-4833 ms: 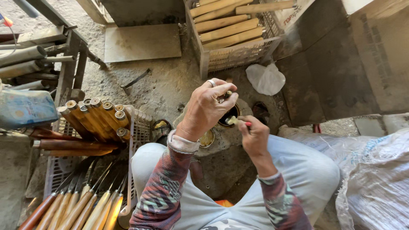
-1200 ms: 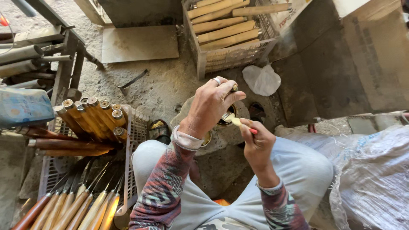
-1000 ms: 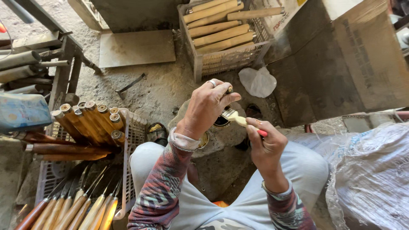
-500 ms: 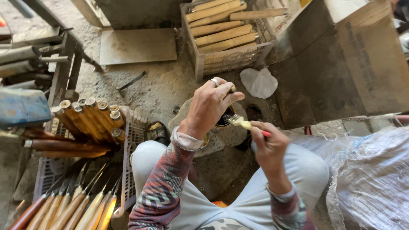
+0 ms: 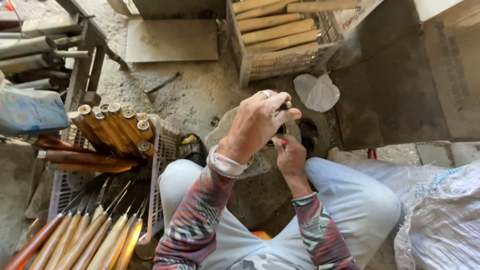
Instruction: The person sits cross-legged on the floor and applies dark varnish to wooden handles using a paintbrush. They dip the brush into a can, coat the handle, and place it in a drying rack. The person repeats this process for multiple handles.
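Observation:
My left hand (image 5: 257,122) is raised over my knees, its fingertips pinched on a small dark piece with a pale metal end (image 5: 285,105). Just below it my right hand (image 5: 289,156) grips a small brush by its red handle (image 5: 283,142); the bristles are hidden under my left hand, over a small dark pot (image 5: 277,134) on a flat stone (image 5: 225,135). A ring shows on my left hand.
A grey crate (image 5: 165,145) at my left holds wooden tool handles (image 5: 112,127) and finished tools (image 5: 95,240). A second crate of wooden sticks (image 5: 280,35) stands ahead. A white plastic bag (image 5: 316,92), a metal plate (image 5: 170,40), a hammer (image 5: 160,87) and a woven sack (image 5: 440,210) lie around.
The brush, earlier held out with its pale bristles showing to the right of my left hand, has dropped under that hand toward the pot. My left hand stays raised.

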